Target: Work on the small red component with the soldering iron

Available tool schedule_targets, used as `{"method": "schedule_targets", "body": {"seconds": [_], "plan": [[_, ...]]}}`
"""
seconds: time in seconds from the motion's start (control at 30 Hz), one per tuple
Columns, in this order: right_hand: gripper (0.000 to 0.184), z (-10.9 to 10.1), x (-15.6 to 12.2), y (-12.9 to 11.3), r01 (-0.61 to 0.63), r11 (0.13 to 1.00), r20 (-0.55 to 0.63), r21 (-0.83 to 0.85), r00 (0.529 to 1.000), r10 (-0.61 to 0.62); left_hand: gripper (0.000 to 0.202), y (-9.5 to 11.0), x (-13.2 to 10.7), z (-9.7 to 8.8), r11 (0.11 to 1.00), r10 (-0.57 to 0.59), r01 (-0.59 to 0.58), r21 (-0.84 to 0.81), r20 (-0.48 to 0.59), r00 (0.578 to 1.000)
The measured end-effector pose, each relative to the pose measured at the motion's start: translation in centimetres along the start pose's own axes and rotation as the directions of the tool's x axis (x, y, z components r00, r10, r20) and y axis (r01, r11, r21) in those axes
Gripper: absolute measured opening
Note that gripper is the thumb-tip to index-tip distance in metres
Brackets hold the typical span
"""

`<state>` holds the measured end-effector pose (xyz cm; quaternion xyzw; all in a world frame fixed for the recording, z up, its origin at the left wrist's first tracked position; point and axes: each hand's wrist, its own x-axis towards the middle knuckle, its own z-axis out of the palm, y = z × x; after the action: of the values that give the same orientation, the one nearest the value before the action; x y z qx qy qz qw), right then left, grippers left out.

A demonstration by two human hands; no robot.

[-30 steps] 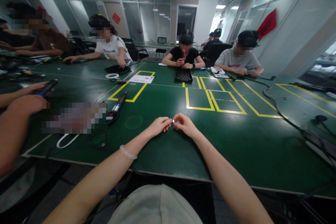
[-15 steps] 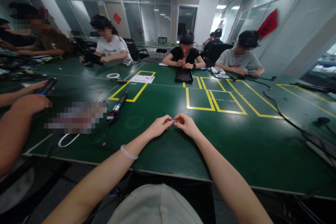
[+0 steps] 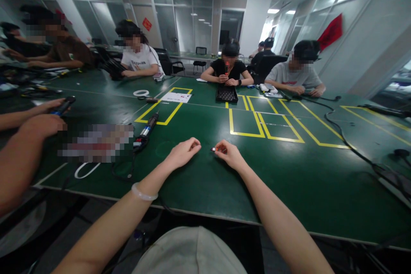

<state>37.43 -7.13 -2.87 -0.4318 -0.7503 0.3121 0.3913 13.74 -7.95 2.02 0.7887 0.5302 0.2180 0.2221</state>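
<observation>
My right hand (image 3: 229, 154) pinches a small orange-and-white part (image 3: 213, 149) between thumb and fingertips, held above the green table (image 3: 199, 188). The part's end sticks out to the left; it is too small to name more exactly. My left hand (image 3: 184, 153) is apart from it, a short way to the left, its fingers curled and the thumb close to them. Whether anything is in these fingers cannot be made out. Nearest to my left hand lies an electric screwdriver (image 3: 149, 126) with a blue band and a cable.
Yellow tape outlines (image 3: 247, 134) mark the table. A paper sheet (image 3: 176, 97), a white ring (image 3: 141, 93) and a black tray (image 3: 226, 94) lie farther back. At the left, a neighbour's hands (image 3: 43, 124) hold a dark tool. Cables run along the right; several people sit around.
My hands have come apart. The left hand has moved left, away from the small part, which stays in my right hand. The view has shifted slightly.
</observation>
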Motion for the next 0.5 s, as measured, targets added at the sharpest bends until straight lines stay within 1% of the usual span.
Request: {"method": "schedule_targets", "body": {"seconds": [0.1, 0.17, 0.23, 0.3, 0.33, 0.4, 0.47, 0.5], "plan": [[0.014, 0.0, 0.0, 0.2, -0.029, 1.0, -0.008, -0.008, 1.0, 0.029, 0.035, -2.1, -1.9, -3.3, 0.976, -0.067, 0.088, 0.198, -0.112, 0.991], [0.014, 0.0, 0.0, 0.2, -0.036, 0.999, -0.002, -0.014, 0.999, 0.036, 0.037, -3.9, -3.5, -5.6, 0.917, -0.116, 0.186, 0.353, -0.21, 0.971], [0.014, 0.1, 0.0, 0.2, -0.04, 0.999, 0.01, -0.018, 0.999, 0.04, 0.042, -5.8, -5.1, -7.5, 0.801, -0.156, 0.311, 0.511, -0.323, 0.933], [0.015, 0.2, 0.0, 0.2, -0.039, 0.999, 0.019, -0.008, 0.999, 0.039, 0.047, -7.7, -6.5, -9.0, 0.662, -0.198, 0.424, 0.619, -0.401, 0.895], [0.016, 0.2, 0.0, 0.2, -0.039, 0.999, 0.017, 0.001, 0.999, 0.039, 0.048, -8.5, -7.1, -9.5, 0.602, -0.237, 0.468, 0.647, -0.415, 0.878], [0.018, 0.3, 0.1, 0.3, -0.039, 0.999, 0.009, 0.016, 0.999, 0.039, 0.05, -10.1, -8.0, -10.1, 0.528, -0.352, 0.522, 0.67, -0.386, 0.853], [0.018, 0.3, 0.1, 0.3, -0.043, 0.999, 0.007, 0.023, 0.999, 0.043, 0.053, -11.3, -8.5, -10.2, 0.51, -0.455, 0.537, 0.673, -0.319, 0.832], [0.017, 0.3, 0.1, 0.4, -0.047, 0.999, 0.012, 0.024, 0.999, 0.046, 0.054, -11.7, -8.5, -10.1, 0.518, -0.477, 0.527, 0.674, -0.284, 0.832]]}}
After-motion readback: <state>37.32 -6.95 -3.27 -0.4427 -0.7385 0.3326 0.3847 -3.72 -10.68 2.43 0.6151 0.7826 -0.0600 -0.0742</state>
